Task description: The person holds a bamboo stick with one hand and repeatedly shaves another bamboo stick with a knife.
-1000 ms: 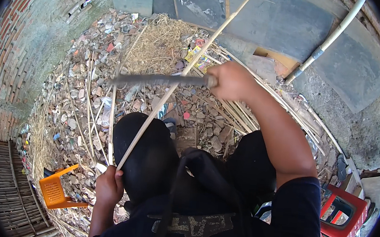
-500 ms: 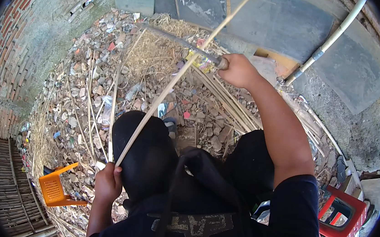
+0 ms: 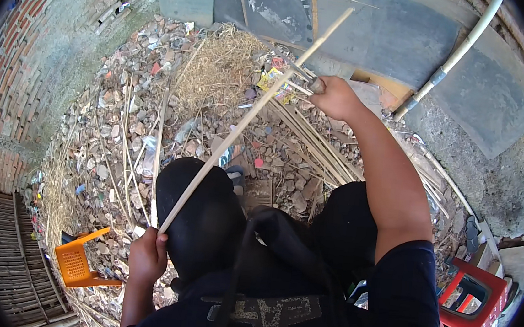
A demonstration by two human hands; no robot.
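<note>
My left hand point(image 3: 147, 254) is closed around the lower end of a long pale bamboo strip point(image 3: 240, 127), which slants up to the right across my knee. My right hand point(image 3: 337, 99) grips the wooden handle of a machete point(image 3: 305, 74); its blade, smeared by motion, points up and left and crosses the strip near its upper part. Whether the blade touches the strip I cannot tell. A short pale sliver point(image 3: 299, 87) shows beside the blade near my right hand. Another thin strip point(image 3: 160, 147) runs down to my left hand; whether it is held too is unclear.
Rubble and litter point(image 3: 106, 142) cover the ground, with a heap of shavings point(image 3: 221, 65) ahead. Several bamboo strips point(image 3: 314, 140) lie to the right. An orange plastic stool point(image 3: 76, 263) stands left, a red stool point(image 3: 474, 300) right. A pale pole point(image 3: 451, 62) leans at the wall.
The machete blade has swung to a steeper angle, and my right hand has shifted slightly right and down. The strip's far end has dipped a little; my left hand keeps its grip.
</note>
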